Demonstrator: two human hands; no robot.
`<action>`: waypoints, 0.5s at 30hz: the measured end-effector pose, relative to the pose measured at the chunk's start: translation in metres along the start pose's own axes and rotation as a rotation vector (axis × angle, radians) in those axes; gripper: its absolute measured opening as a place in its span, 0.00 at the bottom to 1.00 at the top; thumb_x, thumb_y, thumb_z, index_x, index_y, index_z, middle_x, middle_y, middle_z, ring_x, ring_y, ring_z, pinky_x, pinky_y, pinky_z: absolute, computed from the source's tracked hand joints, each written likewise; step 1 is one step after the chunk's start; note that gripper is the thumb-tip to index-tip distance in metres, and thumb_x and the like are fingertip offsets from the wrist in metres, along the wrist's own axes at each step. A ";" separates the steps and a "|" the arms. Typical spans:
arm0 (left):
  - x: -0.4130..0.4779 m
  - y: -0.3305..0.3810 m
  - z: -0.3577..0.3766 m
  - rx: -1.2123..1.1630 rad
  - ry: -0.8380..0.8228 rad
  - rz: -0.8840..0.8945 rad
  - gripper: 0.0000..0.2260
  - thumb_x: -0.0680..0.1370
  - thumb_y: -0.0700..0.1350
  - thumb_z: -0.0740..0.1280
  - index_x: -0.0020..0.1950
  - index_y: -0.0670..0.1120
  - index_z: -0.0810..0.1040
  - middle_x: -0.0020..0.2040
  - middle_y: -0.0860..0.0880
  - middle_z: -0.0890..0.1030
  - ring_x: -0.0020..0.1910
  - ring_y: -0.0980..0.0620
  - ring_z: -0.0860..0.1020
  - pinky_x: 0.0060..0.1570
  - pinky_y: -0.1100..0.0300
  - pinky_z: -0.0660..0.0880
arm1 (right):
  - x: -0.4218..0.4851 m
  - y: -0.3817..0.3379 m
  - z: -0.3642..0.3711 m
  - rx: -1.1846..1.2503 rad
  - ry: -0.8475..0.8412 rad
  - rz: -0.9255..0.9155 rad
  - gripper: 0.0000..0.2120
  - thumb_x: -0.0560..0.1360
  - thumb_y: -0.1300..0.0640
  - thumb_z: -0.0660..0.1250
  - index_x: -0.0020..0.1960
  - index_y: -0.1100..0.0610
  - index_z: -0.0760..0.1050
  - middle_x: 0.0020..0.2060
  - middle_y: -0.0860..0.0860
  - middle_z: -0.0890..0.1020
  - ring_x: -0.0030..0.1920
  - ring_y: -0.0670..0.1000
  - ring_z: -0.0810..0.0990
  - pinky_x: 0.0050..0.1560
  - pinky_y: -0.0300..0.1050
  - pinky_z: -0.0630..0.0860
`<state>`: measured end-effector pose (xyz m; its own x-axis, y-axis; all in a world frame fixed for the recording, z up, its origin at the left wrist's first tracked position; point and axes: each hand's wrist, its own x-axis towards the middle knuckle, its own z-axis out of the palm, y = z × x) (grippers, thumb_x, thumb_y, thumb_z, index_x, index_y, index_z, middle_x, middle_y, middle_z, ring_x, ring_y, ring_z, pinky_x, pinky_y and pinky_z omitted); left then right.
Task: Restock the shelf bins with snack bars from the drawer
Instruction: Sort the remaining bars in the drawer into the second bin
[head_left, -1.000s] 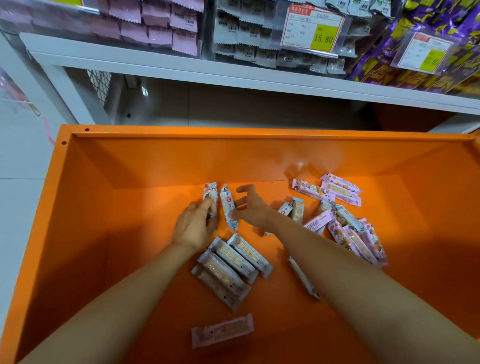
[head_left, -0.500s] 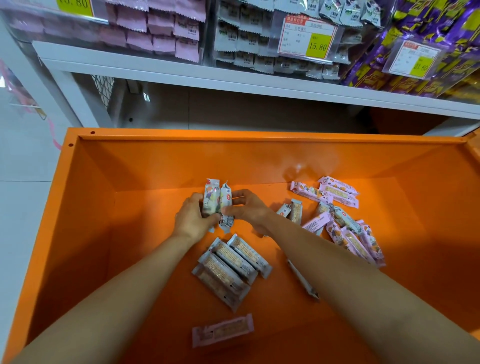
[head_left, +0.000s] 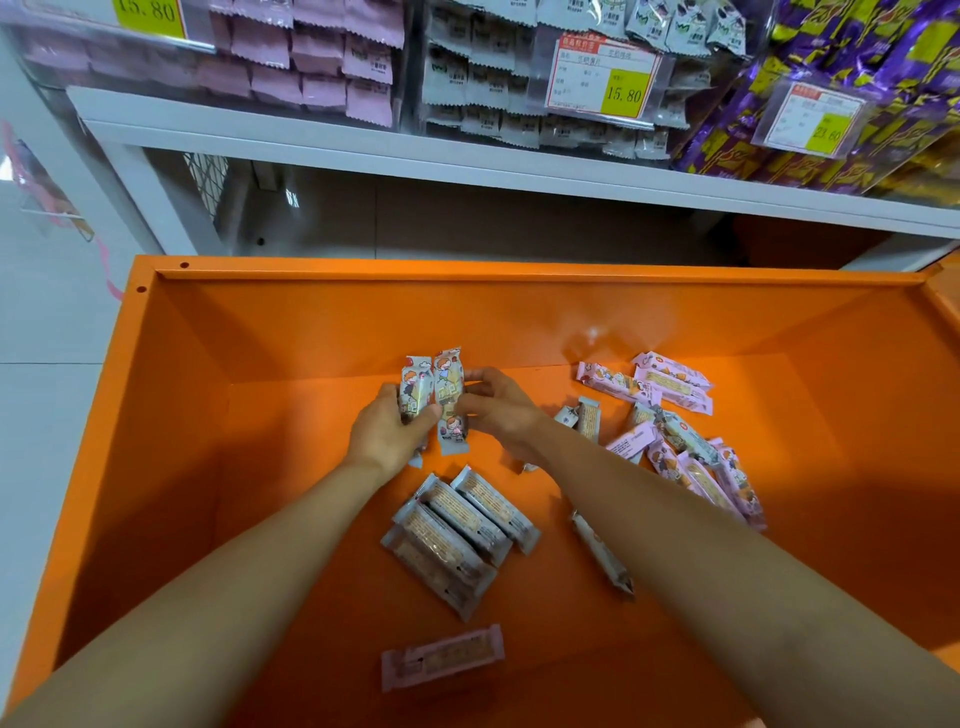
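While I gather stock by the orange metal drawer's (head_left: 311, 322) far wall, left grip (head_left: 387, 439) and right grip (head_left: 501, 402) both pinch two grey foil-wrapped snack bars (head_left: 435, 392); next, I judge, a lift to the clear plastic shelf bins (head_left: 467, 104).

A white shelf (head_left: 467, 161) is seen running across the top, carried at the left by a white upright (head_left: 156, 208). Beneath it a shadowed recess is backed by a grey panel (head_left: 467, 223), with a wire mesh panel (head_left: 208, 182) at its left. Pale floor tiles (head_left: 47, 415) are laid at the left. Soft, even light is cast throughout.
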<state>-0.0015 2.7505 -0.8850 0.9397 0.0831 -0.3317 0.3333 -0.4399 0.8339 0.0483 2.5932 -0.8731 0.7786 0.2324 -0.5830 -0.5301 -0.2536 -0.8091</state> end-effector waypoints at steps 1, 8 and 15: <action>0.000 -0.001 0.000 -0.060 -0.030 -0.031 0.15 0.81 0.52 0.64 0.52 0.40 0.70 0.38 0.47 0.75 0.35 0.50 0.73 0.35 0.60 0.68 | 0.000 0.000 0.001 0.014 -0.003 0.001 0.23 0.78 0.68 0.65 0.70 0.62 0.64 0.56 0.61 0.73 0.45 0.57 0.75 0.43 0.48 0.78; 0.006 0.004 -0.008 -0.505 -0.104 -0.208 0.05 0.83 0.42 0.61 0.53 0.44 0.76 0.38 0.48 0.82 0.37 0.48 0.76 0.31 0.59 0.67 | -0.001 -0.005 0.004 0.098 0.003 -0.007 0.19 0.78 0.70 0.64 0.66 0.60 0.66 0.56 0.60 0.75 0.50 0.56 0.79 0.45 0.48 0.80; 0.009 0.007 -0.022 -0.627 -0.123 -0.267 0.06 0.78 0.42 0.69 0.50 0.43 0.73 0.50 0.37 0.83 0.44 0.43 0.80 0.34 0.57 0.75 | -0.008 -0.015 0.007 0.115 0.024 -0.073 0.07 0.79 0.68 0.64 0.54 0.59 0.72 0.56 0.60 0.76 0.51 0.54 0.80 0.46 0.46 0.80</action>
<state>0.0107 2.7682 -0.8722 0.8159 -0.0020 -0.5783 0.5687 0.1841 0.8017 0.0476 2.6022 -0.8572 0.8236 0.2231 -0.5215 -0.5058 -0.1272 -0.8532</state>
